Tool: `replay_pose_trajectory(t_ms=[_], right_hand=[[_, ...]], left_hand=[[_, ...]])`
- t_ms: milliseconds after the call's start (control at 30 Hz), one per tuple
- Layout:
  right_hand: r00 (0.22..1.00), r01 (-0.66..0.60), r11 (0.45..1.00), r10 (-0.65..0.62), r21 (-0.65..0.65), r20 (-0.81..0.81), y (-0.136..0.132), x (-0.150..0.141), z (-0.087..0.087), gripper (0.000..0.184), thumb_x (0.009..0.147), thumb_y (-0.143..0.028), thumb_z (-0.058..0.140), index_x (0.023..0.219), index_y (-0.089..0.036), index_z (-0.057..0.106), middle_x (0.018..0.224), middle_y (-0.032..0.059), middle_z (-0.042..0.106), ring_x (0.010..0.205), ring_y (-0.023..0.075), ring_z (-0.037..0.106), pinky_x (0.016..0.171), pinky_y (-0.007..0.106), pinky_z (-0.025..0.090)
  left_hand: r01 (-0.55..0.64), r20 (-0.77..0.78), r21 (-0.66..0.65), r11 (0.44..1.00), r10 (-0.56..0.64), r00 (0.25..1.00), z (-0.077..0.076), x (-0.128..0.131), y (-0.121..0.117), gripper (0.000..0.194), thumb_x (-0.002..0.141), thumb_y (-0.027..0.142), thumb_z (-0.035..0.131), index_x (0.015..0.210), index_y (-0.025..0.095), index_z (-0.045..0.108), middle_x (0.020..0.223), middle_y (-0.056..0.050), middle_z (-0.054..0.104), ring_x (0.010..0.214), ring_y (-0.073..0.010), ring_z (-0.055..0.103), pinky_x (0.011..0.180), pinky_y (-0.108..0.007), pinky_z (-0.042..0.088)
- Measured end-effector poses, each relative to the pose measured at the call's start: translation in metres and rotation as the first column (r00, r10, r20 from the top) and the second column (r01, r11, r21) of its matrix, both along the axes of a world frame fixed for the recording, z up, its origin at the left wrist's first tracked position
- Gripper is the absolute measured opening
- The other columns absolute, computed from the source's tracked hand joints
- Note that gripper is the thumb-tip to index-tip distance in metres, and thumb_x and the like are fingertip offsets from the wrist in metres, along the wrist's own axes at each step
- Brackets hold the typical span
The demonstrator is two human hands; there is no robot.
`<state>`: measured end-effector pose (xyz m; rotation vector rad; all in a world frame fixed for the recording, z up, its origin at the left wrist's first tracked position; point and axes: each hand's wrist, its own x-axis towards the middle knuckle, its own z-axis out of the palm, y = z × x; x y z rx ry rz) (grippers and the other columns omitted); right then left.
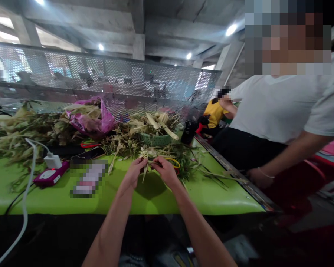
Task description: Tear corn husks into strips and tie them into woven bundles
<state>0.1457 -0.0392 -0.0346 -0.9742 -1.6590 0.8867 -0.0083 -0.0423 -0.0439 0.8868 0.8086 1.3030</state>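
Both of my hands are occupied, nearside of the green basket, which I take as landmark. My left hand pinches a thin plant sprig between thumb and fingertips; my right hand grasps the same piece from the other side, fingers curled in. Neither palm appears loaded. The finger contact is small and slightly blurred.

Position: the sprig lies directly on the near side of the basket, well short of its rim, in the narrow gap between my fingertips. Its loose end hangs toward me, leaning a little left, so the visible long axis runs roughly from my body toward the basket rather than across it. That hanging end is closer to the left fingertips than to the right. Whether the pale tuft just beyond my fingers, toward the basket, belongs to this piece, I cannot tell.

In my judgement, handling turns on that axis: it runs across the line joining my two hands, leaving the loose end unsupported.

Also noted: a yellow loop nearside and right of the basket, beside my right hand.
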Motion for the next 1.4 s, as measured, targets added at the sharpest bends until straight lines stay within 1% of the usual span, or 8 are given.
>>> replay_pose_trajectory(t_ms=[200, 333, 533, 800, 933, 1133, 1233, 1400], right_hand=[[0.981, -0.13, 0.985, 0.11, -0.117, -0.161, -0.005, 0.0, 0.007, 0.031, 0.074, -0.043, 0.069, 0.095, -0.02, 0.066, 0.089, 0.0033, 0.068, 0.081, 0.0179, 0.06, 0.074, 0.03, 0.047], [0.955, -0.147, 0.976, 0.098, -0.161, -0.281, -0.002, 0.0, 0.004, 0.031, 0.07, -0.042, 0.072, 0.09, -0.02, 0.067, 0.087, 0.0036, 0.068, 0.082, 0.0186, 0.062, 0.078, 0.031, 0.048], [0.922, -0.093, 0.974, 0.005, -0.208, -0.388, 0.003, 0.003, -0.001, 0.032, 0.062, -0.039, 0.079, 0.083, -0.02, 0.066, 0.077, 0.0011, 0.067, 0.071, 0.0169, 0.061, 0.071, 0.031, 0.048], [0.923, -0.08, 0.969, -0.016, -0.234, -0.384, 0.002, 0.003, -0.001, 0.031, 0.059, -0.037, 0.08, 0.079, -0.019, 0.065, 0.072, 0.0003, 0.065, 0.067, 0.0154, 0.058, 0.065, 0.028, 0.046], [0.932, -0.081, 0.97, -0.008, -0.229, -0.362, 0.004, 0.002, -0.001, 0.029, 0.058, -0.036, 0.081, 0.075, -0.018, 0.065, 0.073, 0.0009, 0.065, 0.068, 0.0154, 0.058, 0.067, 0.029, 0.045], [0.941, -0.045, 0.974, -0.033, -0.222, -0.337, 0.007, -0.002, -0.005, 0.033, 0.056, -0.037, 0.082, 0.075, -0.017, 0.064, 0.075, 0.0015, 0.066, 0.072, 0.0174, 0.059, 0.072, 0.031, 0.046], [0.937, 0.001, 0.977, -0.075, -0.211, -0.342, 0.007, -0.004, -0.007, 0.034, 0.058, -0.038, 0.081, 0.079, -0.018, 0.063, 0.075, 0.0005, 0.065, 0.073, 0.0164, 0.058, 0.071, 0.03, 0.045], [0.937, 0.03, 0.977, -0.101, -0.212, -0.333, 0.005, -0.001, -0.004, 0.034, 0.062, -0.038, 0.078, 0.086, -0.019, 0.064, 0.073, -0.0018, 0.061, 0.062, 0.0116, 0.052, 0.06, 0.025, 0.041]], left_hand=[[0.068, -0.126, 0.119, 0.991, -0.053, 0.991, 0.002, 0.003, -0.003, 0.034, 0.064, 0.039, 0.076, 0.085, 0.014, 0.064, 0.071, 0.0, 0.062, 0.06, -0.0091, 0.052, 0.06, -0.022, 0.04], [0.171, -0.233, 0.185, 0.968, -0.126, 0.964, 0.001, 0.007, -0.005, 0.035, 0.065, 0.038, 0.076, 0.088, 0.013, 0.067, 0.08, -0.003, 0.066, 0.074, -0.0131, 0.056, 0.073, -0.025, 0.042], [0.197, -0.13, 0.086, 0.977, -0.185, 0.974, 0.001, 0.006, -0.007, 0.039, 0.067, 0.043, 0.074, 0.094, 0.015, 0.067, 0.088, -0.003, 0.067, 0.076, -0.0133, 0.057, 0.074, -0.025, 0.043], [0.17, -0.132, 0.126, 0.977, -0.153, 0.979, 0.002, 0.008, -0.007, 0.039, 0.063, 0.043, 0.078, 0.086, 0.013, 0.065, 0.08, -0.002, 0.064, 0.073, -0.0128, 0.055, 0.071, -0.024, 0.041], [0.164, -0.177, 0.151, 0.975, -0.136, 0.975, 0.001, 0.009, -0.006, 0.034, 0.066, 0.039, 0.075, 0.086, 0.014, 0.065, 0.08, -0.002, 0.064, 0.073, -0.0132, 0.054, 0.073, -0.025, 0.041], [0.045, -0.381, 0.309, 0.95, 0.08, 0.921, -0.007, 0.009, 0.003, 0.019, 0.068, 0.029, 0.072, 0.08, 0.016, 0.068, 0.08, -0.003, 0.065, 0.079, -0.0178, 0.055, 0.077, -0.028, 0.042], [0.002, -0.344, 0.291, 0.957, 0.103, 0.933, -0.008, 0.012, 0.004, 0.017, 0.068, 0.028, 0.071, 0.079, 0.016, 0.066, 0.079, -0.004, 0.065, 0.078, -0.0177, 0.056, 0.077, -0.028, 0.042], [0.033, -0.104, 0.179, 0.983, -0.015, 0.994, -0.004, 0.013, 0.001, 0.03, 0.065, 0.033, 0.074, 0.085, 0.015, 0.062, 0.079, -0.003, 0.065, 0.074, -0.0138, 0.057, 0.075, -0.027, 0.044]])
